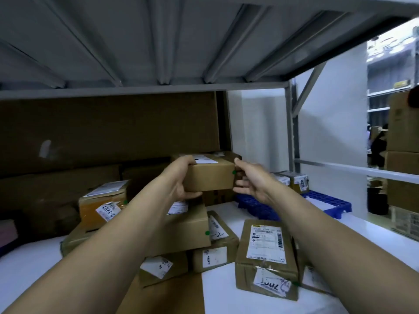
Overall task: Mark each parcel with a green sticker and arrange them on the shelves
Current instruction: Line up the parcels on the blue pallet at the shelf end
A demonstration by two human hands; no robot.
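A blue plastic pallet [326,206] lies right; stacked cartons [402,141] stand beyond.

One head-worn wide-angle view looks forward and slightly down into a shelf bay, close in, with both forearms reaching away from the lens. The underside of the upper shelf [158,41] fills the frame above the hands, and the white shelf surface [226,295] spreads below them. Right of the hands, the view opens past the shelf upright [292,123].
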